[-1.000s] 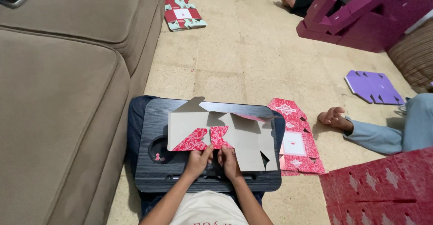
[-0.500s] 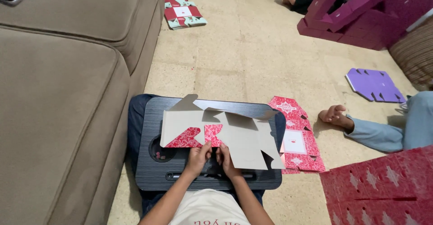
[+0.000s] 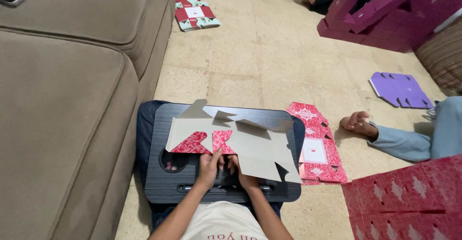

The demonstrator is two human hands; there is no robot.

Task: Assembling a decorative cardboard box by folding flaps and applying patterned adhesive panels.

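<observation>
lap desk (image 3: 163, 182) dark, ribbed | floor (image 3: 250, 62) beige tile | sofa (image 3: 62, 100) left

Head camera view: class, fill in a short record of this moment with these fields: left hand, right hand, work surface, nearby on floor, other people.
left hand: left hand grips the near edge of the flat cardboard box blank
right hand: right hand presses the same edge, partly under the blank
work surface: dark lap desk across the person's legs
nearby on floor: red patterned blanks, purple blank, red boxes
other people: a bare foot, blue trouser leg
</observation>
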